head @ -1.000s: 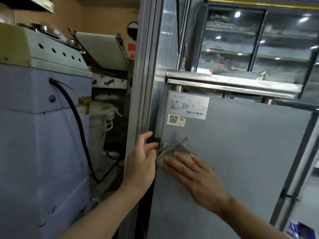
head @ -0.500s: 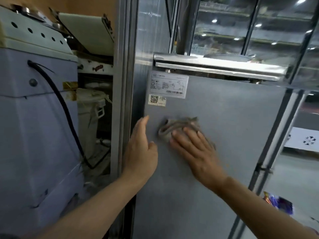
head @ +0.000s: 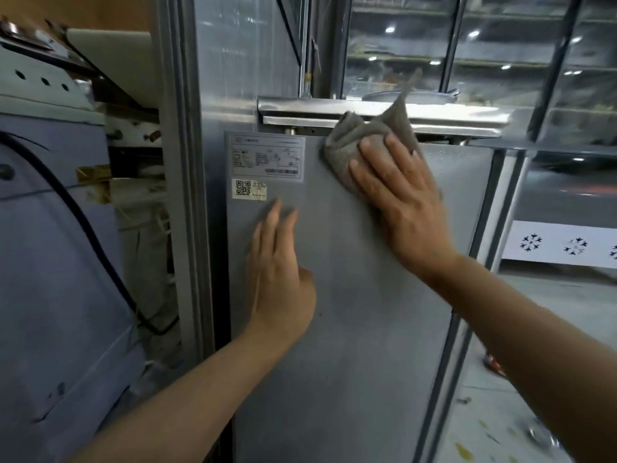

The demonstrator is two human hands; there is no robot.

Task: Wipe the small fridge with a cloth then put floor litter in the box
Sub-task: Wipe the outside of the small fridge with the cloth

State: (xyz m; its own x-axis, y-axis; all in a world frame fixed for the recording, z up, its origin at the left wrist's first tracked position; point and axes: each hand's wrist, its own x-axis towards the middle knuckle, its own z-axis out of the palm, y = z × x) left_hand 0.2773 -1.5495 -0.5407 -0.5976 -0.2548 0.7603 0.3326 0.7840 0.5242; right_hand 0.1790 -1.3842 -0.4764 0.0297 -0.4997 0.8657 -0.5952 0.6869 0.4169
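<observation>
Near the top edge of the small fridge, just under its shiny metal lip, we press a crumpled grey cloth flat against the panel with our right hand, fingers spread over the cloth and pinning it. Our left hand lies open and empty on the panel lower down, below the QR sticker and the rating label, which sit toward the panel's upper left corner. We judge that the wiping is under way, with the lower panel not yet reached. Scraps of litter lie on the floor at bottom right, so that part is not begun; no box is in view. This grey side of the fridge looks dull, matte and faintly smudged.
</observation>
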